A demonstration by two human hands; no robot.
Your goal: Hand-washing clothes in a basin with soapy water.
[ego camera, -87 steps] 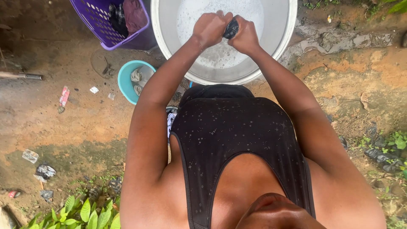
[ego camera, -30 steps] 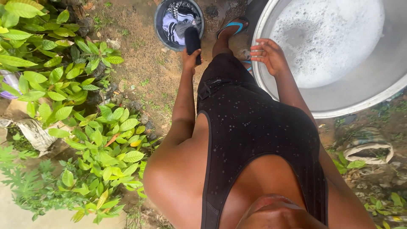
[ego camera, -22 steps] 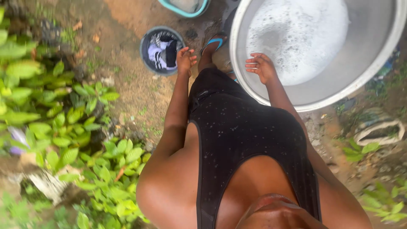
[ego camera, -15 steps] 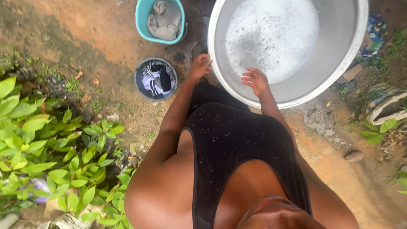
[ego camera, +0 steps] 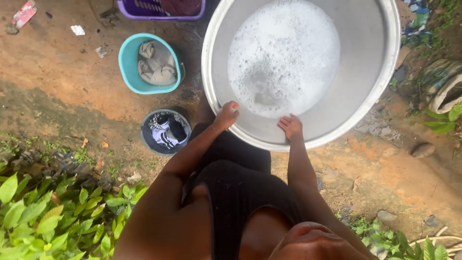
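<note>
Far left of the left grip (ego camera: 226, 115) sits a round teal plastic bowl (ego camera: 126, 67) of pale cloths, and just left of it a small dark round bucket (ego camera: 147, 139) holding striped and black garments. The left grip rests loosely curled on the near rim of the large round metal basin (ego camera: 375, 62) of soapy water, holding nothing. Right of it, the right grip (ego camera: 290, 126) lies fingers spread inside that rim, also empty
</note>
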